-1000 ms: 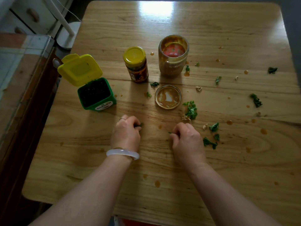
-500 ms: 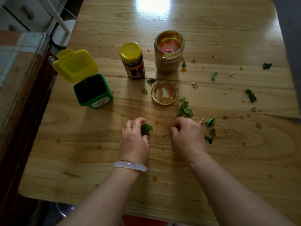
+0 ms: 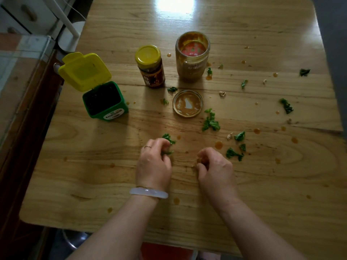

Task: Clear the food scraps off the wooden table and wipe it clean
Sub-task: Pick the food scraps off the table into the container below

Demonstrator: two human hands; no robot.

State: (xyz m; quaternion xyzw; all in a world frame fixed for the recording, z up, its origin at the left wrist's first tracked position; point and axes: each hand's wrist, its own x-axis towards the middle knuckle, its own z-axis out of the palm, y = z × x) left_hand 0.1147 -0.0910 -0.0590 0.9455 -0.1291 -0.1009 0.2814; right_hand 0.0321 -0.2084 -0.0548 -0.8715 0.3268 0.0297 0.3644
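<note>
Left hand [image 3: 153,164] shifted right, pinching green scraps [image 3: 168,138], right hand [image 3: 215,166] curled, contents hidden

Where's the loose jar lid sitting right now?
In the head view the loose jar lid lies inside-up near the middle of the wooden table, just in front of the open jar, right of the green bin.

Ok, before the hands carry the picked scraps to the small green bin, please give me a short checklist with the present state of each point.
1. Left hand holds green leaf scraps: ok.
2. Right hand holds a scrap: cannot tell, fingers curled.
3. Green bin lid open: ok.
4. Way to the bin free: ok.
5. Table free of scraps: not ok, leaf cluster remains.
6. Wiping cloth ready: not ok, none in view.
</note>
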